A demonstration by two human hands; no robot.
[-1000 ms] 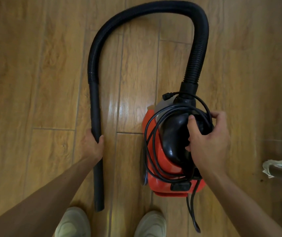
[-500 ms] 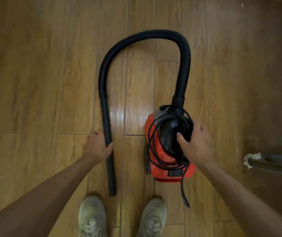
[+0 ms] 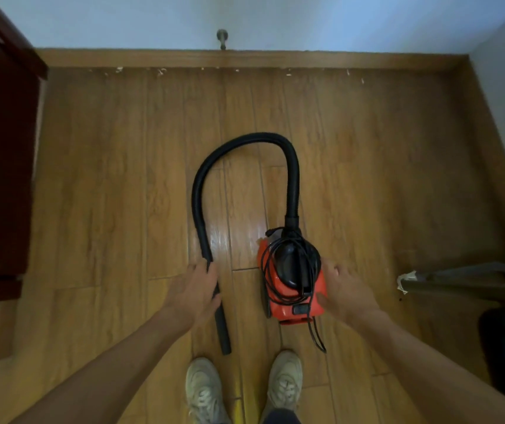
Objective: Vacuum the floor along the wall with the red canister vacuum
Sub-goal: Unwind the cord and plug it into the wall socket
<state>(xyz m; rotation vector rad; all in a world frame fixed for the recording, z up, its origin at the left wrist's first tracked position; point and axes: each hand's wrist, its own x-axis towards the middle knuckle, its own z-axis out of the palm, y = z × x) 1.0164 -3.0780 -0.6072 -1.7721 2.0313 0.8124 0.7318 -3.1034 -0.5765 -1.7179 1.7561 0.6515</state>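
Standing on the wooden floor point(image 3: 116, 185), you look down at the red canister vacuum point(image 3: 294, 296), which sits on the boards just in front of your right shoe point(image 3: 285, 381). Its power cord point(image 3: 268, 270) is wound in loops around the black top handle, and one end of the cord trails down behind the vacuum toward your shoe. The black hose point(image 3: 245, 142) leaves the far end of the vacuum, rises in an arch toward the wall point(image 3: 306, 22), and comes back down on the left of the vacuum as a straight tube. Your left hand point(image 3: 197, 290) is closed around this tube, with the tube's open end lying nearer to your left shoe point(image 3: 203, 390). Your right hand point(image 3: 344, 290) is just to the right of the vacuum, fingers spread apart and holding nothing; I cannot tell if the thumb touches the red body. Small pale crumbs point(image 3: 159, 71) lie along the baseboard point(image 3: 367, 61), well beyond the vacuum.
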